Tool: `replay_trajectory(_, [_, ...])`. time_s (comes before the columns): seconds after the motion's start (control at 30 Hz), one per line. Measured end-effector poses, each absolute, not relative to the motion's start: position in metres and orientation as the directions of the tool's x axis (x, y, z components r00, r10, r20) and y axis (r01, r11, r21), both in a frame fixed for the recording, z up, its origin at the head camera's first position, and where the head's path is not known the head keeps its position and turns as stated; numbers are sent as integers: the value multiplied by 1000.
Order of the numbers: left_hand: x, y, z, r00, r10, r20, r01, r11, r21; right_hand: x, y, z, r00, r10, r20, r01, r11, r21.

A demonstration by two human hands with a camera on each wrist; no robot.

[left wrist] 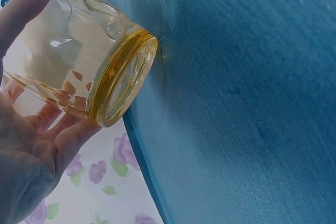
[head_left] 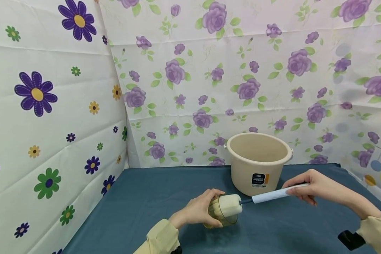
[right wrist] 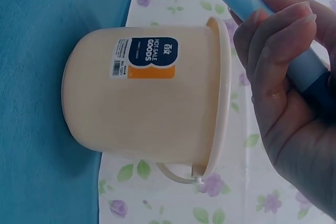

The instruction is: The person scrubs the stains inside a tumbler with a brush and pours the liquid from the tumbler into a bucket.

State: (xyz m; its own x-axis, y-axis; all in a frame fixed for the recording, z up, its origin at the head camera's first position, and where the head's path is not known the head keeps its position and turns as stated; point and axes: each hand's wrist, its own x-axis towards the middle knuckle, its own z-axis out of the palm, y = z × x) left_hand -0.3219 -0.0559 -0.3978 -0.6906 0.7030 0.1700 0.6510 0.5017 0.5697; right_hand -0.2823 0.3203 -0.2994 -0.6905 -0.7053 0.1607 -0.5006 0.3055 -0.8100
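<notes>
My left hand (head_left: 197, 210) grips a clear amber-tinted glass cup (head_left: 213, 211), tilted on its side with its mouth to the right. The cup's thick amber base (left wrist: 123, 77) faces the blue cloth in the left wrist view. A cream sponge head (head_left: 232, 204) sits at the cup's mouth, and its pale shape shows through the glass wall. It belongs to a cup brush with a light blue handle (head_left: 270, 195) and a dark neck. My right hand (head_left: 315, 187) holds the far end of that handle, fingers curled round it in the right wrist view.
Behind the brush stands a cream plastic bucket (head_left: 241, 176) with a label (right wrist: 147, 57) and a side handle (right wrist: 176, 174). A dark blue cloth (head_left: 152, 190) covers the table. Flower-printed sheets (head_left: 190, 98) hang at the back and left.
</notes>
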Motion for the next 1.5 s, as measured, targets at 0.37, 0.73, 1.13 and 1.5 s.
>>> replay_trajectory(0.37, [-322, -57, -399, -695, 701, 161, 644, 506, 574, -283, 325, -300, -683, -723, 101, -471, 331, -818])
replay_trajectory(0.73, [-322, -56, -398, -693, 702, 167, 654, 514, 555, -283, 325, -301, -623, -777, 92, -460, 269, -846])
replay_trajectory(1.13, [-323, -54, -398, -688, 705, 175, 661, 509, 551, -283, 317, -302, -637, -759, 137, -488, 260, -833])
replay_trajectory(1.5, [-322, -55, -397, -696, 699, 167, 647, 508, 569, -284, 316, -300, -688, -708, 156, -507, 316, -802])
